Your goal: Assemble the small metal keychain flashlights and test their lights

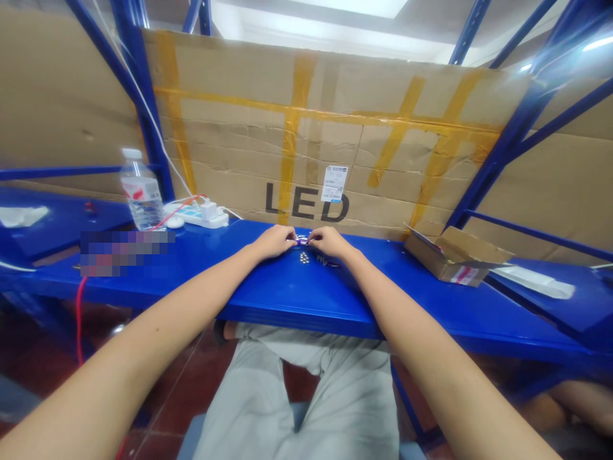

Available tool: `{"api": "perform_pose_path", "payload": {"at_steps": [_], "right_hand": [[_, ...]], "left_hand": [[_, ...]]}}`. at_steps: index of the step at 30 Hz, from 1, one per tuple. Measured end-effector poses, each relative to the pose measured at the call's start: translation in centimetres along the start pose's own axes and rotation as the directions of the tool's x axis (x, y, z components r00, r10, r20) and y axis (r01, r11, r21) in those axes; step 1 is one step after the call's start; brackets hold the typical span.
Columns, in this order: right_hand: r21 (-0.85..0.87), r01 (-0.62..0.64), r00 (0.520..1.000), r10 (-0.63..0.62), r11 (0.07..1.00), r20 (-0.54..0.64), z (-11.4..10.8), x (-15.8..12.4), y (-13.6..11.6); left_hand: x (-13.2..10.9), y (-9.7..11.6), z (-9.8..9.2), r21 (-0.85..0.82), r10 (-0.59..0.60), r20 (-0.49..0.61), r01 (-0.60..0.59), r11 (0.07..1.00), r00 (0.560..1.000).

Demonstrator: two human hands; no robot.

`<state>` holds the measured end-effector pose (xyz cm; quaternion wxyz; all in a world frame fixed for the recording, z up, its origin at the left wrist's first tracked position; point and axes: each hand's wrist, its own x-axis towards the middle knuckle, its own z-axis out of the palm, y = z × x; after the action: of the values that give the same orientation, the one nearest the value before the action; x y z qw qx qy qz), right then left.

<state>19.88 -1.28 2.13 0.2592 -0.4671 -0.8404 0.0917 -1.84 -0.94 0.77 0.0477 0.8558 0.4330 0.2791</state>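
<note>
The left hand (275, 241) and right hand (328, 243) are pinching one small silvery metal part (301, 239); similar loose pieces (304, 257) are lying untouched beside them on the blue tabletop (287, 291).

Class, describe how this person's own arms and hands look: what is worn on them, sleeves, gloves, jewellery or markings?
Left forearm and right forearm are bare as far up as the picture shows; no sleeves reach into view. The left hand and right hand wear no gloves, and no watch, bracelet, ring or marking can be made out. The arms are slim.
</note>
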Motion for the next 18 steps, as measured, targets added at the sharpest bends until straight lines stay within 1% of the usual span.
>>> {"api": "perform_pose_path", "payload": {"at_steps": [4, 7, 11, 13, 18], "right_hand": [[-0.115, -0.04, 0.996, 0.049, 0.993, 0.073, 0.38, 0.2, 0.26], [-0.169, -0.013, 0.995, 0.029, 0.985, 0.093, 0.34, 0.09, 0.18], [-0.135, -0.006, 0.994, 0.021, 0.991, 0.108, 0.11, -0.05, 0.0], [-0.108, -0.015, 0.992, 0.028, 0.994, 0.122, 0.05, -0.09, -0.02], [-0.115, -0.026, 0.991, 0.04, 0.993, 0.125, 0.1, -0.06, 0.18]], "left_hand": [[0.33, -0.04, 0.24, 0.241, 0.024, 0.046, -0.034, 0.97, 0.999], [0.48, 0.05, 0.34, 0.321, 0.027, 0.06, -0.045, 0.946, 0.998], [0.65, 0.06, 0.4, 0.327, -0.007, 0.07, -0.016, 0.945, 0.998], [0.73, -0.03, 0.42, 0.308, -0.036, 0.07, 0.013, 0.951, 0.997], [0.8, -0.23, 0.49, 0.233, -0.089, 0.042, 0.077, 0.969, 0.995]]}}
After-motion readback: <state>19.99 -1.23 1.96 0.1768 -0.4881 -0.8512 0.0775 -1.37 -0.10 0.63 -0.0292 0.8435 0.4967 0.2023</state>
